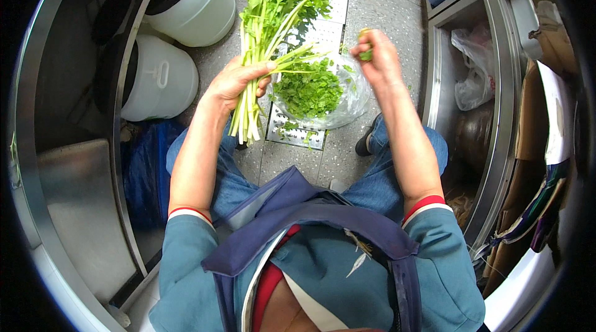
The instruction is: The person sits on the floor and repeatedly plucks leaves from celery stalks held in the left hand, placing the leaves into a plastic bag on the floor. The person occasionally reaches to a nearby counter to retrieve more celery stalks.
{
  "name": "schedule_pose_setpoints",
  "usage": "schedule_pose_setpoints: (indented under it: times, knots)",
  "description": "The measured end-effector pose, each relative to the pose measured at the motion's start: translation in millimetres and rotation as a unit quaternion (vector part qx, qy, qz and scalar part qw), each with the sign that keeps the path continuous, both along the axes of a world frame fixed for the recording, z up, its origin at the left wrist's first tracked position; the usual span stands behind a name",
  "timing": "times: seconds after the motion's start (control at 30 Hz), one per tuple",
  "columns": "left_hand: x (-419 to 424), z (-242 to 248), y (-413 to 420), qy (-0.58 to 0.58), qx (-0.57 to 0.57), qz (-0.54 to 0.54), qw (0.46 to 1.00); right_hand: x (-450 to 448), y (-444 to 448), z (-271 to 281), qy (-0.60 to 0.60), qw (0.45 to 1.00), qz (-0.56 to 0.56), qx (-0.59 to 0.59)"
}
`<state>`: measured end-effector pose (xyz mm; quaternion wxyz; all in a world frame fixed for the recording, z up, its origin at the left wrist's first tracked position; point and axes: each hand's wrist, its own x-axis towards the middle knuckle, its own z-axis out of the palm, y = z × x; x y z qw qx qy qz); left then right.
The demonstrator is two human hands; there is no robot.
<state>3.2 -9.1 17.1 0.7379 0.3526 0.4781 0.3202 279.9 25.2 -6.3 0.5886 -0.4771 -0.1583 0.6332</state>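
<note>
A bunch of leafy green celery stalks [253, 48] is gripped in my left hand [237, 78], its leaves pointing away from me and its cut pale ends towards me. Some thin stalks fan out to the right from under my thumb. My right hand [379, 55] is raised to the right of the bunch, apart from it, with its fingers curled around a small piece of green leaf [366, 54]. Below and between both hands, a heap of loose green leaves [309, 89] lies in a clear plastic bag [356, 106] on the floor.
A perforated metal drain cover [291, 134] runs along the speckled tile floor [386, 1], with leaf scraps on it. White plastic barrels [174, 85] and a blue plastic bag [151, 169] sit at left. Metal shelving [500, 52] at right holds bags; cardboard [531, 113] stands beside it.
</note>
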Motion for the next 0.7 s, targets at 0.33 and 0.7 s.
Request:
schedule_pose_setpoints:
  times: [0.33,0.7]
  knots:
    - [-0.1,-10.5,1.3,-0.001,0.006,0.067,0.998,-3.8,-16.7,-85.5,-0.731,0.594,0.247,0.228]
    - [17.9,-11.2,-5.8,0.027,0.022,0.086,0.996,-37.5,-29.2,-32.2,-0.651,0.639,0.374,0.166]
